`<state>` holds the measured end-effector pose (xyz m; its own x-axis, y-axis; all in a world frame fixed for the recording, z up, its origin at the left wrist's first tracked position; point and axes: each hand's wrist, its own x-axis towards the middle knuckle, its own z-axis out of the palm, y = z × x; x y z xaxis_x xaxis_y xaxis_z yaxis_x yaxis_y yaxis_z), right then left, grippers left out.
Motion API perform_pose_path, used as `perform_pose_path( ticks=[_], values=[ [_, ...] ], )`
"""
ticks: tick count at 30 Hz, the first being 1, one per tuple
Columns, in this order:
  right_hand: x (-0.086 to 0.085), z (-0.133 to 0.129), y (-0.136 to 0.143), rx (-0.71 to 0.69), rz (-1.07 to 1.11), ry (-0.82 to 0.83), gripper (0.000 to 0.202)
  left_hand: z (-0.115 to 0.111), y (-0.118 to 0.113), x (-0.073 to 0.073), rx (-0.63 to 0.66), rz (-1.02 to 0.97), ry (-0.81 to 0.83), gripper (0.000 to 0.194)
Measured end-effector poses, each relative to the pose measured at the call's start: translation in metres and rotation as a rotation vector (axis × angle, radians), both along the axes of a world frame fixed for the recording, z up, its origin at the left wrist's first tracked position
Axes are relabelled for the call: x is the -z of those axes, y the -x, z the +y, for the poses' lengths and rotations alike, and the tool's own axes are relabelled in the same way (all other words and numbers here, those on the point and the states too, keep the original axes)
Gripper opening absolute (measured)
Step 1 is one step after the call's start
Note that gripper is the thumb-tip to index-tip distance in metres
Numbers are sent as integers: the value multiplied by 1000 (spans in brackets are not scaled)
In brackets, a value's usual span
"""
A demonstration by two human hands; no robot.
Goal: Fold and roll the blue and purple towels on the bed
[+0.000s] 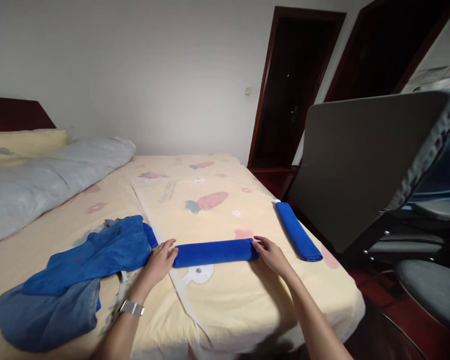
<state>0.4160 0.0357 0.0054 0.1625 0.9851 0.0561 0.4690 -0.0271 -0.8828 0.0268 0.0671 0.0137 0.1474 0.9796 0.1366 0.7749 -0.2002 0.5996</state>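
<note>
A blue towel (215,252), folded into a long flat strip, lies crosswise on the bed in front of me. My left hand (163,260) grips its left end, thumb against the edge, and a metal-banded watch (132,307) is on that wrist. At the opposite end my right hand (268,254) has its fingers closed on the corner. A second blue towel (299,232), folded the same way, rests near the right edge of the bed. Left of my left hand is a crumpled heap of blue cloth (97,252) with a denim garment (50,317) beneath it.
The bed has a yellow sheet (172,195) printed with carrots. A grey quilt (60,170) and a yellow pillow (26,142) lie at the left. Beyond the right edge stand a large dark panel (367,165) and a stool (435,290). A dark door (292,95) is behind.
</note>
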Motion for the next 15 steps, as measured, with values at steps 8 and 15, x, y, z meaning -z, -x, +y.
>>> perform_pose_path(
  ticks=[8, 15],
  values=[
    [12, 17, 6, 26, 16, 81, 54, 13, -7, 3, -83, 118, 2, 26],
    [-7, -3, 0, -245, 233, 40, 34, 1, -2, -11, 65, -58, 53, 40]
  ],
)
